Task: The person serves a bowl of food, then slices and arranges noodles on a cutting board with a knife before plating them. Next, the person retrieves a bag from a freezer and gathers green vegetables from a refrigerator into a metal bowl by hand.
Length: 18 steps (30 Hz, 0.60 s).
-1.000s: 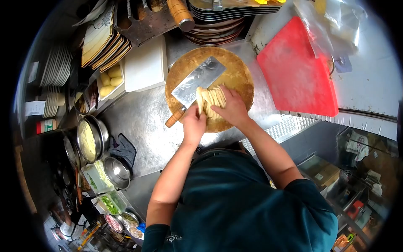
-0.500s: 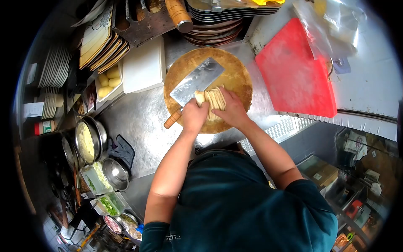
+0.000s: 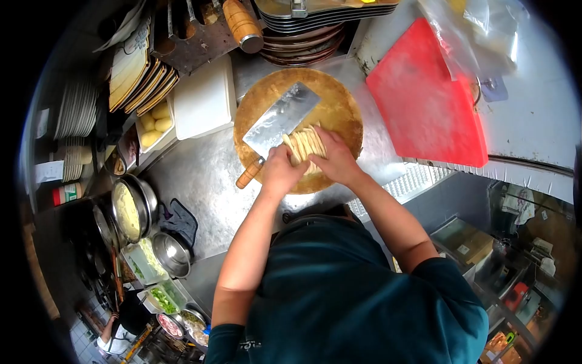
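A row of pale slices [image 3: 305, 145] lies on the round wooden chopping board [image 3: 339, 100]. My left hand [image 3: 282, 170] is closed on the left end of the row, and my right hand [image 3: 333, 156] is closed round its right side. Both hands press the slices together between them. Just behind and to the left, a cleaver [image 3: 282, 115] rests flat on the board; its wooden handle [image 3: 249, 174] sticks out over the board's left edge. The undersides of the slices are hidden.
A red cutting board [image 3: 424, 97] leans at the right. Left of the round board are a white lid [image 3: 203, 97], a tub of peeled potatoes [image 3: 156, 124], metal bowls [image 3: 171, 255] and a dark cloth [image 3: 180, 221]. Another person [image 3: 115, 340] is at the lower left.
My left hand has closed in against the left end of the slices, and the loose piece there now sits in line with the row. The person at the lower left has moved.
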Each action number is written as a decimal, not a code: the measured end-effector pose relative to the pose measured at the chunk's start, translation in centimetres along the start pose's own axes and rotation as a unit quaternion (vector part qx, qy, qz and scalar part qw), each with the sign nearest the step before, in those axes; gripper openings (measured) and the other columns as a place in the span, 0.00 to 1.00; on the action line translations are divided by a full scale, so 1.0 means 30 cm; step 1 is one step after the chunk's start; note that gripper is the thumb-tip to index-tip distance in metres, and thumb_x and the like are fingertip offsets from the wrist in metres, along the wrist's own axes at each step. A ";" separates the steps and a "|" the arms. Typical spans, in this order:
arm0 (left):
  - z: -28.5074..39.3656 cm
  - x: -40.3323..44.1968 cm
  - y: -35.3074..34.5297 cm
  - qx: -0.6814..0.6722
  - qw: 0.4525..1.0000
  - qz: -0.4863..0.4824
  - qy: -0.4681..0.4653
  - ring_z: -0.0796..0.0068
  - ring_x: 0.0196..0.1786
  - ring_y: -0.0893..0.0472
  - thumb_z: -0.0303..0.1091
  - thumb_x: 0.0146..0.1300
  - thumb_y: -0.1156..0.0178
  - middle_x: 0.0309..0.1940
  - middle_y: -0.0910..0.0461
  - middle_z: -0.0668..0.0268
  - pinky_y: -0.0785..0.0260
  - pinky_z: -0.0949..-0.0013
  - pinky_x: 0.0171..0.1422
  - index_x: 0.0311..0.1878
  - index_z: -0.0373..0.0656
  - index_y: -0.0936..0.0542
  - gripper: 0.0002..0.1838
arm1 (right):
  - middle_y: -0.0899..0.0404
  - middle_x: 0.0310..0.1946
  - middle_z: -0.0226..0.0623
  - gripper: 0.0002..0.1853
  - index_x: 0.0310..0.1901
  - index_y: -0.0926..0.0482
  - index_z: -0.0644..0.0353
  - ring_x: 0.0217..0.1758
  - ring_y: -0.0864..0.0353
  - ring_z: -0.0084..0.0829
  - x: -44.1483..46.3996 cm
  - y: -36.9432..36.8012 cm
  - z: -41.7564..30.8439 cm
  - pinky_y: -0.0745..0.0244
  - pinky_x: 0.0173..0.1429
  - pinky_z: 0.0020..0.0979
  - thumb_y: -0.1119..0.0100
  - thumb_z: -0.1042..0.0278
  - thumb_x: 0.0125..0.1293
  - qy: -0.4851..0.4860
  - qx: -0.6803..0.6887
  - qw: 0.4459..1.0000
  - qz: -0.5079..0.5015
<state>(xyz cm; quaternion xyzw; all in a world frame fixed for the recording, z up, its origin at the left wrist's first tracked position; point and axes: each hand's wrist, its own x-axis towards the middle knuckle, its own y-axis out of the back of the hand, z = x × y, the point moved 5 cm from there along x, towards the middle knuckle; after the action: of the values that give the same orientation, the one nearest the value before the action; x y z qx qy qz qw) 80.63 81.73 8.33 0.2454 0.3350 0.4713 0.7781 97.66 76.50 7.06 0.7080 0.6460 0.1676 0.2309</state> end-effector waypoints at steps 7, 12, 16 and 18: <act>-0.019 0.007 -0.013 -0.063 0.997 -0.025 0.048 0.50 0.47 0.17 0.38 0.55 0.27 0.46 0.20 0.47 0.24 0.56 0.53 0.43 0.34 0.22 0.20 | 0.30 0.68 0.59 0.39 0.74 0.36 0.65 0.72 0.32 0.56 0.002 0.000 0.006 0.38 0.77 0.44 0.34 0.62 0.64 -0.013 0.014 1.000 -0.004; 0.038 -0.014 -0.011 -0.092 0.995 -0.019 0.034 0.57 0.45 0.16 0.37 0.55 0.27 0.42 0.16 0.50 0.23 0.61 0.51 0.48 0.32 0.23 0.23 | 0.30 0.68 0.58 0.39 0.74 0.36 0.65 0.73 0.32 0.55 0.004 0.003 0.010 0.38 0.77 0.44 0.35 0.63 0.63 -0.019 0.016 1.000 -0.012; -0.017 0.008 -0.049 -0.147 0.988 -0.026 0.032 0.67 0.42 0.16 0.38 0.55 0.24 0.40 0.15 0.54 0.23 0.66 0.48 0.51 0.32 0.25 0.28 | 0.30 0.69 0.58 0.38 0.74 0.36 0.65 0.73 0.32 0.55 0.008 0.002 0.017 0.38 0.77 0.43 0.36 0.63 0.63 -0.015 0.018 1.000 -0.017; -0.013 0.005 -0.039 -0.153 0.986 -0.037 0.054 0.66 0.42 0.15 0.40 0.55 0.23 0.41 0.15 0.54 0.23 0.65 0.49 0.51 0.31 0.25 0.29 | 0.30 0.69 0.58 0.38 0.74 0.36 0.65 0.73 0.32 0.54 0.007 0.003 0.019 0.38 0.78 0.43 0.36 0.63 0.63 -0.008 0.020 1.000 -0.013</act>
<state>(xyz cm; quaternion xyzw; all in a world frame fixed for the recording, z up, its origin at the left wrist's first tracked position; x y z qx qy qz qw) 81.05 81.38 7.19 0.0851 0.3094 0.5001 0.8043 98.06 76.63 6.62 0.7053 0.6564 0.1462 0.2243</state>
